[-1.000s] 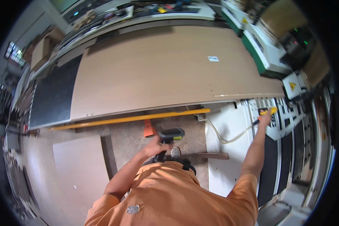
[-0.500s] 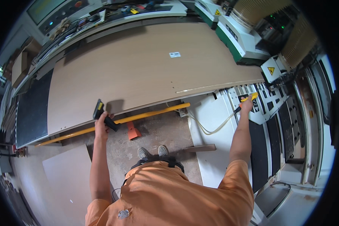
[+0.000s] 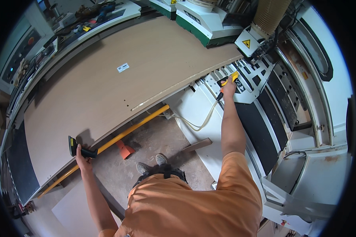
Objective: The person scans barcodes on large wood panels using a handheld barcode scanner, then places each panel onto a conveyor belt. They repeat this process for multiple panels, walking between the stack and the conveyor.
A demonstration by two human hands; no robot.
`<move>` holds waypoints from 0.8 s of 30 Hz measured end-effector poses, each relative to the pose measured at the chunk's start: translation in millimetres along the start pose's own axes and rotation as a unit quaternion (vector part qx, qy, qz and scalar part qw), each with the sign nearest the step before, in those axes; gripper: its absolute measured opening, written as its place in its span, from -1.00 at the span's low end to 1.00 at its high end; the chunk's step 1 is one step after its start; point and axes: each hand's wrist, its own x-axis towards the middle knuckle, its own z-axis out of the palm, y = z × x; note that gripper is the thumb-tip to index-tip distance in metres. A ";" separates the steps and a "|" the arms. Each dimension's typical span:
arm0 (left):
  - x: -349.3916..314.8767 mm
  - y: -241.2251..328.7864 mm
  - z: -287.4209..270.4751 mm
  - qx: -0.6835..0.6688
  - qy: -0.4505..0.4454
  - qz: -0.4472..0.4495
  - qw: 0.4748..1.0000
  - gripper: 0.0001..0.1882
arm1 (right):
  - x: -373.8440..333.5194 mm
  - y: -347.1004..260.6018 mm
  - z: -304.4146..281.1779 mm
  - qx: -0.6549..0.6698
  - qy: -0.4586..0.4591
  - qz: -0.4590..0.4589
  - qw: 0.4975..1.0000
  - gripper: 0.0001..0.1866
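Note:
My left hand (image 3: 83, 160) is closed round the handle of a black handheld barcode scanner (image 3: 72, 146), just over the front edge of a large brown board (image 3: 87, 98). The board lies flat on the machine bed, with a small white label (image 3: 123, 67) on its top. Farther right, my right hand (image 3: 228, 89) grips a yellow air blow gun (image 3: 234, 76). A pale hose (image 3: 203, 123) loops away from the gun. That hand is above a slotted metal plate (image 3: 245, 94) beside the board's right end. The fingers of this hand are partly hidden.
A yellow bar (image 3: 134, 127) runs below the board's front edge. On the floor are an orange-red piece (image 3: 125, 151) and a wooden strip (image 3: 197, 145). White and green machine heads (image 3: 209, 27) and a ribbed duct (image 3: 272, 17) stand at the far right.
The view has turned, and the board and machine now sit farther left in it. Both hands keep their hold on the scanner and the blow gun.

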 end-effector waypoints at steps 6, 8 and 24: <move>3.2 -2.4 -5.2 -0.010 0.028 0.011 0.999 -0.59 | -8.7 -9.6 1.4 -0.002 0.005 -0.001 1.000 -0.49; 3.9 -2.9 -5.7 -0.014 0.033 0.013 0.999 -0.59 | -10.2 -11.6 1.6 0.003 0.007 0.007 1.000 -0.50; 6.4 -3.5 -4.8 -0.023 -0.008 0.021 0.999 -0.62 | -11.0 -14.8 2.0 0.009 0.011 0.016 1.000 -0.48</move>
